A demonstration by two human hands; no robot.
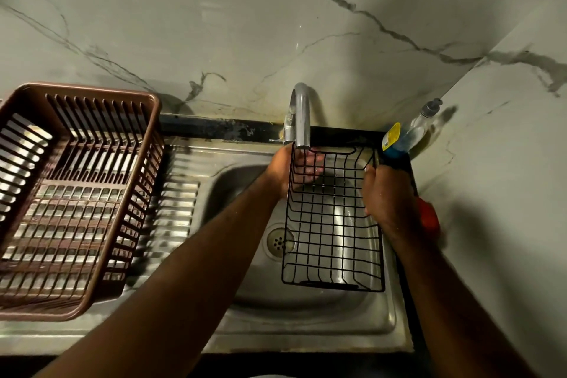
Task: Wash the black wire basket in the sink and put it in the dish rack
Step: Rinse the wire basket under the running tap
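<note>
Washing stage: left hand [287, 172] and right hand [382, 193], fingers curled on its sides, hold the basket [333, 224] under the tap [299, 115]; rack [153, 120], left of tap, awaits it.

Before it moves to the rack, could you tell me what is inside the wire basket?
Only the left hand's fingers, under the tap. Through the basket, sink steel shows.
</note>
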